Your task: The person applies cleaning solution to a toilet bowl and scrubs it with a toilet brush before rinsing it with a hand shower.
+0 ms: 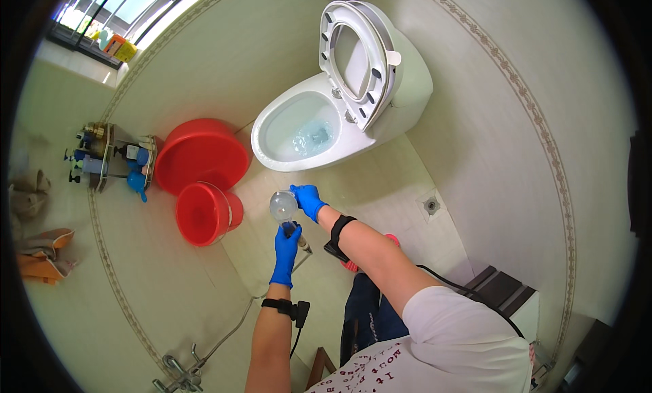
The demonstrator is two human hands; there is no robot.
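My left hand (286, 249), in a blue glove, is closed round the handle of a hand shower. The round, see-through shower head (282, 206) points up from that grip, and a hose runs from the handle's lower end. My right hand (309, 200), also blue-gloved, has its fingers closed at the right rim of the shower head; its fingertips are partly hidden. Beyond both hands stands a white toilet (299, 163), with its seat (382, 60) and lid raised. Rippling, bluish water (312, 136) shows in the bowl.
Left of the toilet are a large red basin (231, 155) and a red bucket (204, 216). Bottles fill wall racks (105, 158) at the left. The metal hose (238, 323) leads to a wall tap (180, 376). A floor drain (430, 205) lies right.
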